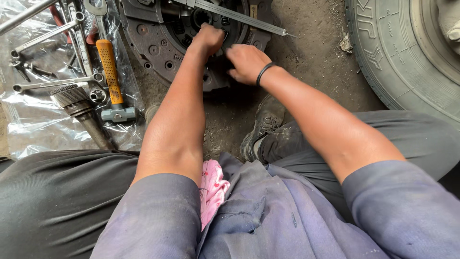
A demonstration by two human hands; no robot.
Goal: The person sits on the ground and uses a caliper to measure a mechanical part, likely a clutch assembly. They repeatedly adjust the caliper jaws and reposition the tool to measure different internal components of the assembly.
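Note:
A round, dark metal clutch plate (153, 43) lies on the dirt ground at top centre. My left hand (207, 39) rests on its inner part, fingers curled over something I cannot make out. My right hand (247, 62), with a black band on the wrist, presses on the plate's near edge, fingers bent down; what it grips is hidden. A long thin metal rod (239, 18) lies across the plate just beyond both hands.
On a clear plastic sheet (33, 120) at left lie several wrenches (52, 82), an orange-handled hammer (111, 79) and a splined shaft (79, 108). A large tyre (397, 52) stands at right. My shoe (261, 127) and a pink cloth (213, 189) are near my lap.

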